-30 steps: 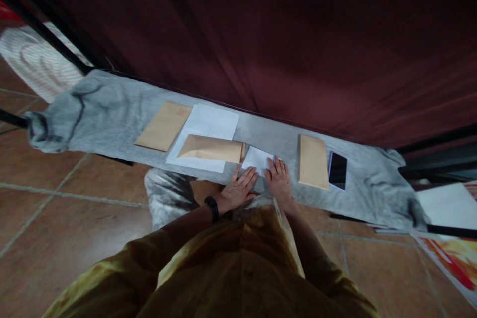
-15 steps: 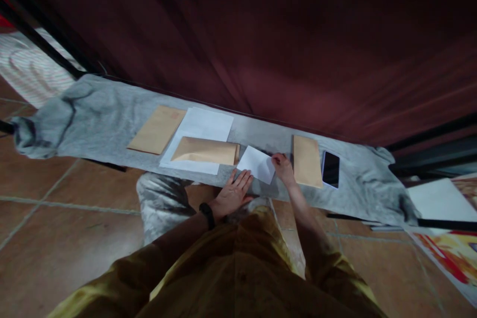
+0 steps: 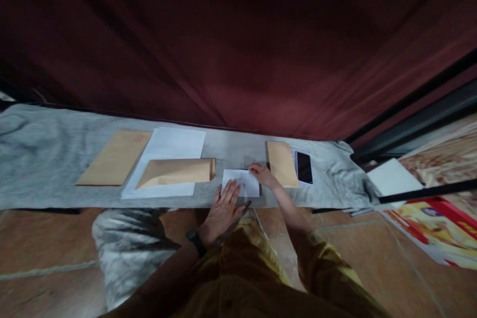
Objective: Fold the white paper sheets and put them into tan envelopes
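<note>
A small folded white paper lies on a grey cloth-covered ledge. My left hand rests flat with fingers spread on the paper's near left corner. My right hand has curled fingers on the paper's far right corner, pinching or pressing it. Left of the paper lies a brown envelope with its flap open on a white sheet. Another brown envelope lies further left. A third brown envelope and a black phone lie to the right.
A dark red curtain hangs behind the ledge. Below is a brown tiled floor. A white sheet and a colourful print lie at the right, with dark bars across them.
The view has swung to the left and the ledge now looks level. My right hand moved from lying flat on the paper to gripping its far right corner. The paper turned squarer to the edge.
</note>
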